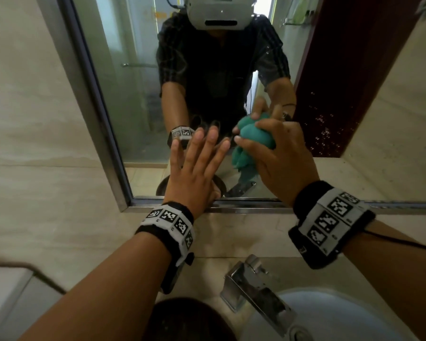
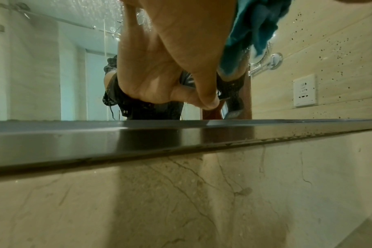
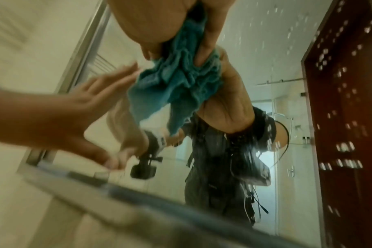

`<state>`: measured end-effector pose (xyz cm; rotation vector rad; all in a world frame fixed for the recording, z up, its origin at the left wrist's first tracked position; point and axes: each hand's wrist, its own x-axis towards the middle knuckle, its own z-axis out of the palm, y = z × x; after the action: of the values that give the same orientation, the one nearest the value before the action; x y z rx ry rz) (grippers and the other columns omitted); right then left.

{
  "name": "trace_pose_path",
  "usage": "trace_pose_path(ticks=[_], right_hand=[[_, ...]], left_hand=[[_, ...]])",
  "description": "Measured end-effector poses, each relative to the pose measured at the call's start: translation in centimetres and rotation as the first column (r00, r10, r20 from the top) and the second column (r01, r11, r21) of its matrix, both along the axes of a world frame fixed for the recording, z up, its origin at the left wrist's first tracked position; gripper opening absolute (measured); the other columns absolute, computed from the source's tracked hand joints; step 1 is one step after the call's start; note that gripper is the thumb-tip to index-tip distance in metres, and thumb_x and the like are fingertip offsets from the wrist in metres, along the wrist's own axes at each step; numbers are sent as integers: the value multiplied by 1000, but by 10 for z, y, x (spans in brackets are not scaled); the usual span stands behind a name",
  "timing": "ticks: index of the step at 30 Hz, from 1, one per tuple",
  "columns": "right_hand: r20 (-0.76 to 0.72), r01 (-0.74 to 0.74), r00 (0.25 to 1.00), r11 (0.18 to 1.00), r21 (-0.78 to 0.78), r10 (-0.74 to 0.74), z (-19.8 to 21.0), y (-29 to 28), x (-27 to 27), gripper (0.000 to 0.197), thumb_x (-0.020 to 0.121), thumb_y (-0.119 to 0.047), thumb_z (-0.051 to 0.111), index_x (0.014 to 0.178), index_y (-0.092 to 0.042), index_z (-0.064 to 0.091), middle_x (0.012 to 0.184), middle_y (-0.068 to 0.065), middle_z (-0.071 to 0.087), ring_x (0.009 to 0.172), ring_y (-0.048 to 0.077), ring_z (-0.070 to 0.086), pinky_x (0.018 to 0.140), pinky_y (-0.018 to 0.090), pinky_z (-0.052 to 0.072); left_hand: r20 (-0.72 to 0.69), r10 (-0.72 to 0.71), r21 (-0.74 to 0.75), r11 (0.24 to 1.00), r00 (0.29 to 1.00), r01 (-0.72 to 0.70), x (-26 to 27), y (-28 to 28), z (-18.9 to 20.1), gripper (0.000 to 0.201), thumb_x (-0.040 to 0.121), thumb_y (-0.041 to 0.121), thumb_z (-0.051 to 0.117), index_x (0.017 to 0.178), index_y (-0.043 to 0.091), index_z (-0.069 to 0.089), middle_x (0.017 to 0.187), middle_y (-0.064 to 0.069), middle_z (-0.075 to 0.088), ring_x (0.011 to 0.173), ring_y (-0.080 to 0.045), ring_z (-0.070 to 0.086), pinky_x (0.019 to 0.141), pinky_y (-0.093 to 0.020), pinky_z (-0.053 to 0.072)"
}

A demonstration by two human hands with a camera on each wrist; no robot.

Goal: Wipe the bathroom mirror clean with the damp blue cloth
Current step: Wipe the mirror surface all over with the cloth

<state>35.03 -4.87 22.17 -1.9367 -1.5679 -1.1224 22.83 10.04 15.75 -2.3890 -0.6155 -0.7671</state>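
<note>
I see a pale marble vanity counter point(image 1: 214, 244) running below the metal frame point(image 1: 231, 205) of the mirror, veined and beige, and my wrist view shows the same stone rising just under that frame. A chrome faucet point(image 1: 253, 289) stands on it near the wall, reaching over the white basin point(image 1: 335, 316) set into it, with a round dark object point(image 1: 182, 321) just left of the basin

Head view looks down at mirror point(image 1: 138, 94); wrist views look up, close beneath.
</note>
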Motion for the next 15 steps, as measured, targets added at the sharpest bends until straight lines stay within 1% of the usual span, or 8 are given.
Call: trace_pose_path(ticks=[3,5,7,9,11,12,13,15], right_hand=[[14,43,999,974,-220,-41,-41,-2,-2,69,67,-13,70,128,-25,39,124,11,42,98,38,41,64,42,54],[67,13,998,923,-385,14,-62,-12,2,73,59,-7,80,122,-19,44,119,11,55,93,40,52,64,40,55],[99,26,995,928,-371,12,-43,-11,0,65,61,-12,83,118,-16,53,119,10,58,95,37,56,66,40,55],[81,55,996,962,-266,-35,-18,-3,3,44,79,-34,72,118,-19,56,125,5,53,108,24,51,84,37,49],[60,27,998,987,-158,-18,-12,3,3,38,85,-41,63,116,-20,57,125,3,50,110,15,46,92,31,43],[-91,-17,996,988,-151,3,-17,2,2,39,82,-35,68,117,-21,57,124,5,49,110,19,46,90,34,47],[-34,2,999,975,-223,-10,-29,-1,0,46,74,-26,77,117,-21,59,122,8,50,108,26,48,82,40,53],[60,-100,989,900,-424,138,-65,-12,3,58,54,-10,88,107,-20,68,111,12,59,96,35,57,63,41,57]], left_hand=[[-3,-4,-7,1000,1000,4,-1,0,-1,119,68,66,58,148,21,-18,148,-9,-37,136,-29,-33,108,-55,-18],[9,-14,-17,1000,1000,14,-1,0,0,119,68,62,62,148,21,-17,149,-9,-34,138,-29,-30,109,-55,-17],[24,-25,-18,999,999,26,0,0,0,117,69,58,63,149,21,-14,151,-8,-32,139,-29,-28,110,-55,-16],[27,-23,-5,1000,999,23,0,1,-1,116,70,59,62,149,21,-14,151,-9,-31,139,-29,-28,110,-54,-18],[8,-5,12,1000,1000,5,1,2,-1,119,68,65,60,148,22,-16,150,-9,-33,138,-30,-29,109,-55,-19],[1,2,16,1000,1000,-2,0,2,0,119,68,67,58,148,22,-16,150,-9,-34,138,-30,-30,109,-55,-20],[1,2,16,1000,1000,-2,0,1,0,117,69,67,56,148,21,-15,149,-9,-35,138,-30,-31,109,-55,-19],[16,-7,11,1000,1000,7,0,1,-1,111,71,61,55,149,21,-13,151,-9,-32,138,-30,-29,110,-55,-18]])
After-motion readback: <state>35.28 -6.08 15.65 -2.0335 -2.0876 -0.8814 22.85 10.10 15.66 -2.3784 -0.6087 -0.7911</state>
